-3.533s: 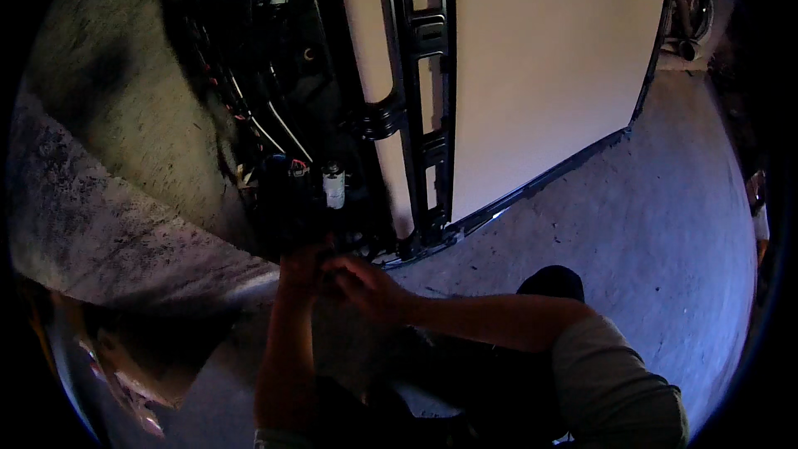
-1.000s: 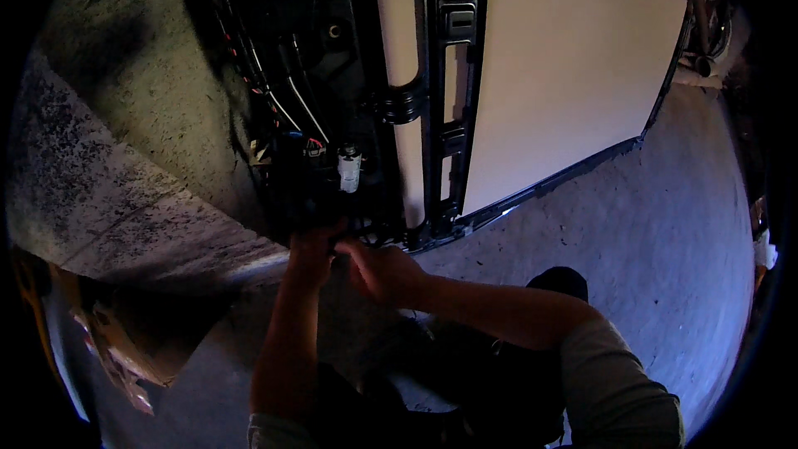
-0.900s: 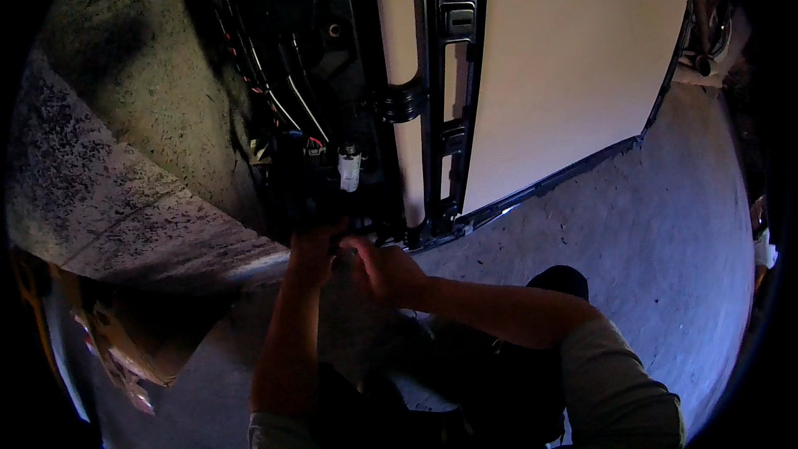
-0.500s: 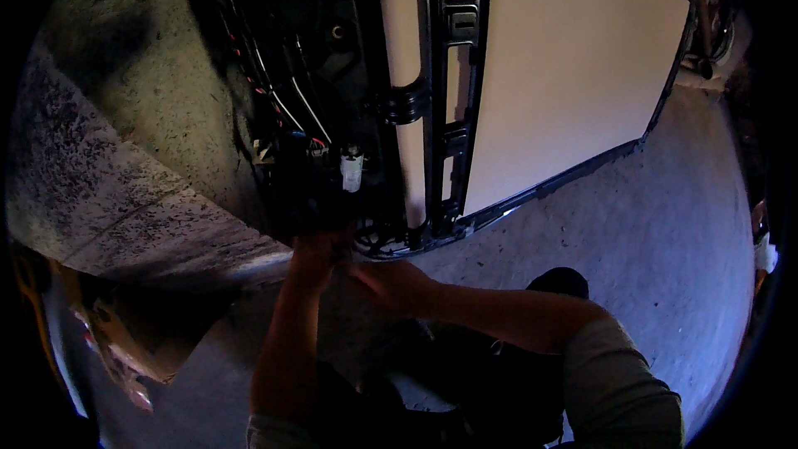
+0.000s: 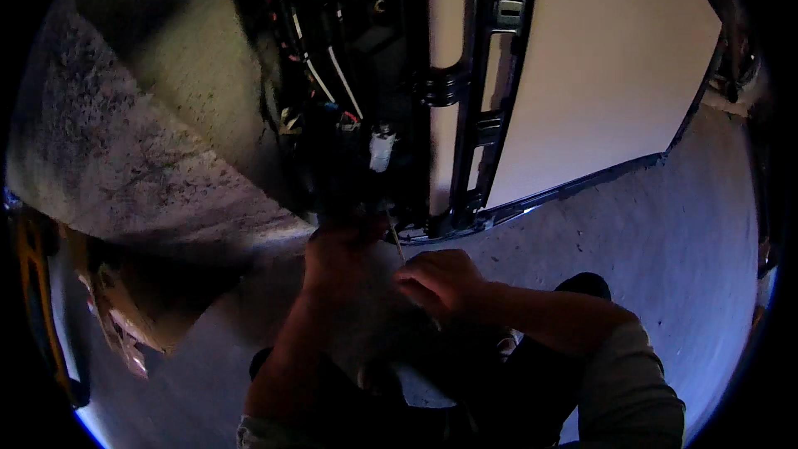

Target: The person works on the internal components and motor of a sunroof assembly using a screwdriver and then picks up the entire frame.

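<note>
In the head view, a large black-framed unit (image 5: 492,126) with beige panels stands in front of me, its dark inner side full of wiring. My left hand (image 5: 334,256) is up against the lower end of this dark side, its fingertips lost in shadow. Just to the right, my right hand (image 5: 445,278) is closed with its fingers curled, around the lower end of a thin, light-coloured rod (image 5: 395,235). The rod's upper end reaches the unit's bottom edge. Above the hands sits a white cylindrical part (image 5: 381,150). Loose wires (image 5: 345,83) with pale sleeves run above it.
A rough concrete wall or ledge (image 5: 158,150) slants down on the left. Below it lies an open cardboard box (image 5: 154,303), with a yellow frame (image 5: 35,283) at the far left. The grey floor (image 5: 698,224) extends to the right. My knees are close below my arms.
My right hand has drawn away from my left, toward the right, and the thin rod now shows between it and the unit. The view has shifted, moving the unit rightward and slightly up in the picture.
</note>
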A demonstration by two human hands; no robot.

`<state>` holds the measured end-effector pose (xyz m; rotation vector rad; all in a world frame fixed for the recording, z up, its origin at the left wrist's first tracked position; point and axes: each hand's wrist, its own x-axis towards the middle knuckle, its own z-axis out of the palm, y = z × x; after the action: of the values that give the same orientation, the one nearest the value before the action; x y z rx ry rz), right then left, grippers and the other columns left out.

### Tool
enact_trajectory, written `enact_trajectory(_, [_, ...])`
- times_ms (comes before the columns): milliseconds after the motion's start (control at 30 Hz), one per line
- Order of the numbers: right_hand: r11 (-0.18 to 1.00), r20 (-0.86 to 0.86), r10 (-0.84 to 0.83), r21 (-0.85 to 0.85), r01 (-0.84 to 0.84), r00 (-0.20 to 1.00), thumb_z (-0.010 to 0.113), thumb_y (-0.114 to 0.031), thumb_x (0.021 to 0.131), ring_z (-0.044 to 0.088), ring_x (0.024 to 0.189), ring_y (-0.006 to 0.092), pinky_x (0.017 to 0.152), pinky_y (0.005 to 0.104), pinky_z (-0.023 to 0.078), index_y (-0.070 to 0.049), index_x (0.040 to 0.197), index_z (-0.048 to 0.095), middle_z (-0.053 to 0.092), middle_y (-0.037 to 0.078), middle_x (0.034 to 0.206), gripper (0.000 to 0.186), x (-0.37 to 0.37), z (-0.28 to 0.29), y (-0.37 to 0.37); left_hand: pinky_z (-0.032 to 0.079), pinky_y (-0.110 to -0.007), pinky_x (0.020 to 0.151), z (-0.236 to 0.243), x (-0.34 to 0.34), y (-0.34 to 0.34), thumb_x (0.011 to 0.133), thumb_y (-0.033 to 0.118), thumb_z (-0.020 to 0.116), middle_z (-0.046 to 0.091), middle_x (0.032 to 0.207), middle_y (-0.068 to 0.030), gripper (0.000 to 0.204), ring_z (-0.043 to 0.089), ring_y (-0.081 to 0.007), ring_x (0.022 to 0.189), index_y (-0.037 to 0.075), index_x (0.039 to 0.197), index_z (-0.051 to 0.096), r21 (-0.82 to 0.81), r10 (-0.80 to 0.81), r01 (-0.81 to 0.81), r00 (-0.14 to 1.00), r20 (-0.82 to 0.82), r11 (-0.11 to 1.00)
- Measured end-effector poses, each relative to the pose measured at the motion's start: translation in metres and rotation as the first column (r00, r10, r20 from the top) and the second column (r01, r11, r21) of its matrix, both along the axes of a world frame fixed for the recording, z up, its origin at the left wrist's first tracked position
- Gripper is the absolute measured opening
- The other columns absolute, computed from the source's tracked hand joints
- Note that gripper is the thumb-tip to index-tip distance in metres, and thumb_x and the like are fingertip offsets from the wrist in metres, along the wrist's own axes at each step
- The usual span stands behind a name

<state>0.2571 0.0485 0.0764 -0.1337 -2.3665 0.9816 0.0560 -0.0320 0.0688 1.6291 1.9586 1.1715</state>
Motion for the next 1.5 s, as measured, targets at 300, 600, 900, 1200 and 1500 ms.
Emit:
enact_trajectory(300, [0.994,-0.035,0.063,0.095,-0.06,0.997,0.072,-0.011,0.085,0.066,0.066,0.0284,0.056,0.0382,0.054,-0.003,0.099,0.061,0.066,0.013,0.082,0.02,0.006,-0.008,-0.011,0.055,-0.044,0.09,-0.007,0.006,0.015,0.101,0.021,0.053,0.066,0.112,-0.0185,0.027,0.067,-0.0303,0.102,0.002,0.12,0.055,-0.054,0.042,-0.188,-0.067,0.997,0.981])
enact_trajectory(600, [0.985,0.006,-0.025,0.172,0.024,1.0,0.072,-0.008,0.083,0.067,0.068,0.027,0.058,0.0376,0.055,-0.003,0.096,0.06,0.066,0.013,0.081,0.018,-0.001,-0.009,-0.024,0.055,-0.044,0.091,-0.01,0.002,0.012,0.102,0.02,0.049,0.066,0.108,-0.014,0.025,0.066,-0.0297,0.103,0.005,0.123,0.052,0.185,-0.225,-0.155,-0.296,0.928,0.97])
enact_trajectory(900, [0.987,0.042,-0.047,0.154,0.04,0.998,0.072,-0.009,0.084,0.067,0.069,0.0302,0.06,0.0399,0.055,-0.003,0.098,0.06,0.067,0.014,0.081,0.019,0.0,-0.008,-0.027,0.052,-0.046,0.097,-0.01,0.006,0.014,0.102,0.021,0.048,0.066,0.108,-0.0099,0.026,0.065,-0.0288,0.105,0.007,0.124,0.051,0.303,-0.373,-0.227,-0.415,0.83,0.926])
enact_trajectory(1200, [0.988,0.002,-0.03,0.151,0.029,1.0,0.072,-0.011,0.083,0.069,0.076,0.0303,0.064,0.0397,0.057,-0.003,0.102,0.059,0.068,0.014,0.088,0.024,-0.002,-0.007,-0.027,0.052,-0.049,0.097,-0.011,0.005,0.013,0.102,0.021,0.049,0.067,0.103,-0.0092,0.031,0.067,-0.0272,0.099,0.007,0.13,0.047,0.317,-0.363,-0.185,-0.335,0.87,0.93])
enact_trajectory(1500, [1.0,-0.062,-0.017,0.025,0.018,0.998,0.068,-0.012,0.089,0.069,0.074,0.0266,0.065,0.0382,0.056,-0.004,0.099,0.063,0.069,0.012,0.087,0.013,0.001,-0.008,-0.028,0.057,-0.045,0.085,0.008,0.004,0.014,0.103,0.022,0.046,0.068,0.095,-0.0134,0.027,0.07,-0.0261,0.077,0.004,0.123,0.05,0.28,-0.284,-0.078,-0.045,0.958,0.957])
